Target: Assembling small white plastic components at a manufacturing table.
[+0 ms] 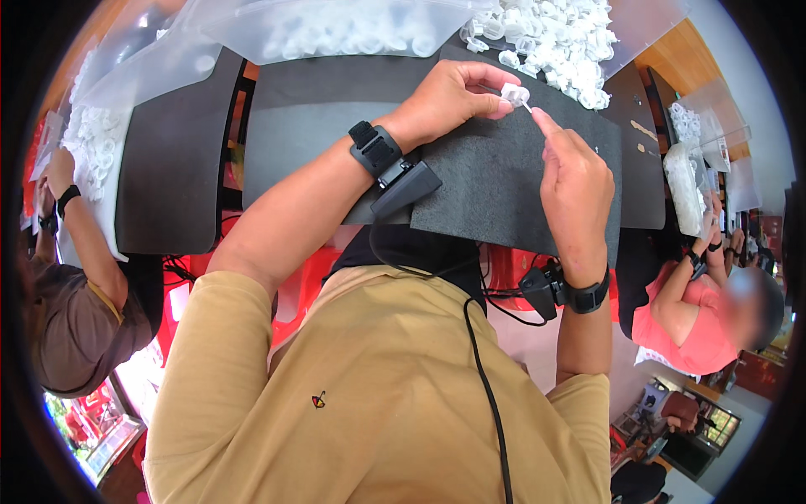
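Note:
My left hand [457, 97] pinches a small white plastic part [514, 94] between thumb and fingers, above the dark table. My right hand [575, 172] is closed, its index finger stretched toward that part. From beneath the index fingertip a thin pale stick-like piece [528, 107] reaches to the white part; its other end is hidden in the hand. Under both hands lies a black mat [504, 185]. A large heap of similar white plastic parts [554, 42] sits just beyond my hands.
A translucent bin [336, 34] with white parts stands at the far side. Co-workers sit left [75, 311] and right [697, 311], by more white parts [92, 151]. A black cable [478, 353] hangs down my front. Black devices [407, 189] are strapped to my wrists.

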`<state>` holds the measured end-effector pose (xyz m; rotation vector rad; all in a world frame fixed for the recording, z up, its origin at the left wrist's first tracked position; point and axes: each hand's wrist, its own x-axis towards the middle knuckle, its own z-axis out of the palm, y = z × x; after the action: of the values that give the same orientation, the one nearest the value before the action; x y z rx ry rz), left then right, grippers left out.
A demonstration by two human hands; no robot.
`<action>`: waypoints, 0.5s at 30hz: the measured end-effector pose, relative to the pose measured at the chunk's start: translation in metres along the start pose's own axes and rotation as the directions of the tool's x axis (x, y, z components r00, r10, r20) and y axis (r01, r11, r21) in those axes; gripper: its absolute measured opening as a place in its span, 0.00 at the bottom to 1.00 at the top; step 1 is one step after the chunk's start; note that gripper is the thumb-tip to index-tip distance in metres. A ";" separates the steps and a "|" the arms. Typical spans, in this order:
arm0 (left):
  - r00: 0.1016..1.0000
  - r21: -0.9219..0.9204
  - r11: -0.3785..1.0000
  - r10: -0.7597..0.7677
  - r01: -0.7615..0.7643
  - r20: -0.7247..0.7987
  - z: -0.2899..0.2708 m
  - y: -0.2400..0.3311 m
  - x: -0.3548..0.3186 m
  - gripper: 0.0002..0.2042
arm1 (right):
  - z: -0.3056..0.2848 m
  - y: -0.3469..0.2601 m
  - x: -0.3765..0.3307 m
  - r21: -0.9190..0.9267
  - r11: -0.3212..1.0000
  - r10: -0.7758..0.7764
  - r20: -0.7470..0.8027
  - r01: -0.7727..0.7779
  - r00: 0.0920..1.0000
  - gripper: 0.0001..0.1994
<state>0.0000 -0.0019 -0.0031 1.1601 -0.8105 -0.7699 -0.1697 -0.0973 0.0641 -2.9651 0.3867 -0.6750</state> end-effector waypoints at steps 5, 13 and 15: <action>1.000 0.011 1.000 -0.015 0.015 0.004 0.000 0.001 0.001 0.17 | -0.001 -0.001 0.000 -0.065 0.998 -0.005 -0.020 0.004 1.000 0.18; 1.000 0.064 0.998 -0.016 0.016 0.007 0.000 0.002 0.000 0.17 | 0.003 -0.001 0.002 -0.118 0.993 -0.027 0.025 0.030 0.999 0.18; 1.000 0.076 0.997 -0.015 0.015 0.005 0.000 0.002 0.000 0.17 | 0.004 0.000 0.002 -0.123 0.992 -0.027 0.023 0.030 0.999 0.17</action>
<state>-0.0003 -0.0014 -0.0014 1.2329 -0.8428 -0.7606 -0.1656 -0.0975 0.0613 -3.0973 0.3994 -0.6440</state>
